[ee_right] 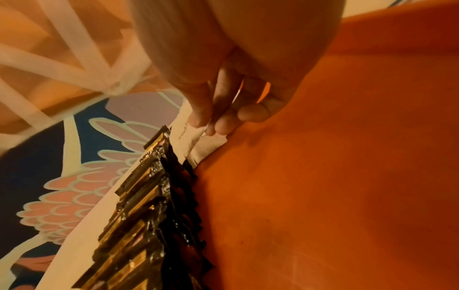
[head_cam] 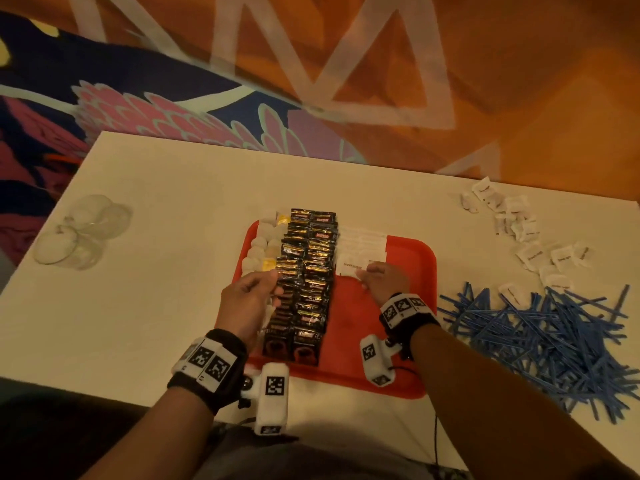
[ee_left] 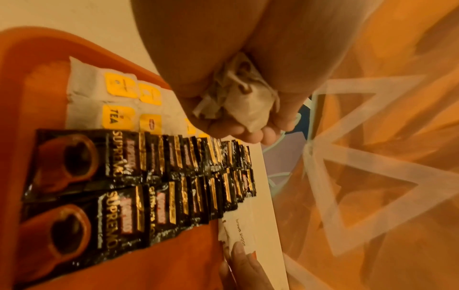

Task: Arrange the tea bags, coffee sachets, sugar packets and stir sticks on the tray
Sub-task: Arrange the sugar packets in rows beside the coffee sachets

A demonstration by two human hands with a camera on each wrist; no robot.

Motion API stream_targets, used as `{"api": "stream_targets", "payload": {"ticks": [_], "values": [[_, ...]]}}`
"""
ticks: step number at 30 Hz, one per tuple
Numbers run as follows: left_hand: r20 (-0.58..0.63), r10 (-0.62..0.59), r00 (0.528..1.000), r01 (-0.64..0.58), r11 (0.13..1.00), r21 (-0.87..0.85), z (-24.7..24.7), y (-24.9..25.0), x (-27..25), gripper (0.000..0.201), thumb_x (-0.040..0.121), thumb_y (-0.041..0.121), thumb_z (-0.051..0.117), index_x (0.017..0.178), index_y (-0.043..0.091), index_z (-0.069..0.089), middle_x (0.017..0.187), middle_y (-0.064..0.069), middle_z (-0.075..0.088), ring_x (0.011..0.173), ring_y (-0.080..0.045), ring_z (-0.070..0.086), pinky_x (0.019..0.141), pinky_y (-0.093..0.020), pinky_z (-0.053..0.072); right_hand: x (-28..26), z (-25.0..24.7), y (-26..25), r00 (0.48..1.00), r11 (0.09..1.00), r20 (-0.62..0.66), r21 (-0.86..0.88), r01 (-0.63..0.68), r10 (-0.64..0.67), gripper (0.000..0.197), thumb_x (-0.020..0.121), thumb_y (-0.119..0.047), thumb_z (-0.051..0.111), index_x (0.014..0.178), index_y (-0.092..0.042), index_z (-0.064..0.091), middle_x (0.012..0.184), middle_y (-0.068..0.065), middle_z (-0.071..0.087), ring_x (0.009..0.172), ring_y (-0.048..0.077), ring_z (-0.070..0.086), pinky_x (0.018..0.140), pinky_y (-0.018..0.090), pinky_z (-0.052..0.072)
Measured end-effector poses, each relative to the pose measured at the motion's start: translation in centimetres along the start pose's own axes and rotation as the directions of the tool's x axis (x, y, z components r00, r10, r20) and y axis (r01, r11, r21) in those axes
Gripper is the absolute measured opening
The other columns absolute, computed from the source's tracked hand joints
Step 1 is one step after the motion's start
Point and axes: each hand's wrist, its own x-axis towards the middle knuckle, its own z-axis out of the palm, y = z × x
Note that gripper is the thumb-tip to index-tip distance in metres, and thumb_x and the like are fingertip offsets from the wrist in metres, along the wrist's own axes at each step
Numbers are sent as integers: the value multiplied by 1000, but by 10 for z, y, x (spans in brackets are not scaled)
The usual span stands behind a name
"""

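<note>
Nearest you, on the red tray [head_cam: 412, 382], the bare floor in front of your right hand [head_cam: 382, 280] is where the sugar row has to grow. That grip is pinching a brown sugar packet [ee_left: 234, 233] between thumb and fingertips [ee_right: 219, 127], its edge touching the tray just beside the coffee sachets [head_cam: 304, 282]. Lay it flat so it overlaps the packet behind it the same way the others do, with its long edge square to the black column, then let go without dragging it.

Your left hand [head_cam: 249, 301] is curled round a small bunch of tea bags [ee_left: 244, 100], held above the tea-bag row [head_cam: 263, 247] at the tray's left side. Keep that fist steady and clear of the sachets; they sit shingled and a brush would likely skew them.

Further right on the counter [head_cam: 173, 202], the blue stir sticks [head_cam: 540, 341] lie in a loose heap, and beyond them the remaining sugar packets [head_cam: 519, 230] are scattered. Leave the right strip of the tray free for the sticks.
</note>
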Motion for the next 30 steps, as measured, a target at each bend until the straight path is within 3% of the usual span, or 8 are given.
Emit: {"api": "stream_targets", "payload": {"ticks": [4,6,10,13,17,19,24,30], "values": [[-32,-8,999,8,1000,0,-19,-3,7,16,94,27,67,90,16,78,79,-4,68,73,-17,59,71,-35,47,18,16,-3,1000,993,-10,-119,10,-11,36,88,-34,69,117,-13,68,122,5,67,118,23,59,104,36,44],[-50,-12,999,13,1000,19,-22,-3,8,16,95,26,66,88,18,78,77,-1,69,71,-15,60,67,-33,47,21,21,-5,1000,982,-28,-190,7,-12,32,90,-34,67,113,-12,69,129,3,63,123,24,55,104,33,41],[-38,-29,999,27,999,-32,-22,4,5,16,97,18,61,89,10,72,67,-1,62,54,-10,53,49,-25,45,24,28,0,995,970,-98,-243,5,-30,20,88,-35,69,86,-16,64,96,-4,65,97,16,61,68,22,40],[-38,-39,999,37,997,-70,-24,7,7,15,97,16,62,90,8,72,65,-1,63,52,-10,53,45,-23,46,23,29,4,986,973,-163,-229,-5,-34,23,86,-33,72,85,-15,57,80,-8,56,70,5,50,51,18,28],[-18,-55,998,53,994,-95,-24,9,9,15,98,15,60,93,7,71,64,-1,63,52,-9,53,45,-23,46,22,35,3,961,936,-153,-307,173,-228,15,89,-24,67,85,-20,53,82,-3,58,77,14,55,55,19,32],[-12,-55,998,53,994,-96,-23,9,9,16,98,15,59,92,6,70,65,-2,62,52,-10,53,45,-23,46,23,39,2,939,892,-89,-353,283,-333,5,91,-14,63,95,-17,61,96,2,58,86,14,53,67,19,36],[16,-40,999,41,997,-72,-22,5,8,17,99,16,59,90,6,71,67,-3,60,55,-12,52,48,-24,44,25,40,1,925,844,7,-407,350,-380,27,90,-5,63,114,-15,69,117,8,58,112,23,55,98,30,43],[86,-105,991,111,992,-68,-9,5,10,30,99,36,56,101,9,67,75,-3,65,61,-13,57,51,-26,45,-4,21,-9,918,864,-32,-351,360,-396,23,90,-15,66,113,-22,69,110,-4,60,87,5,54,76,12,38]]}}
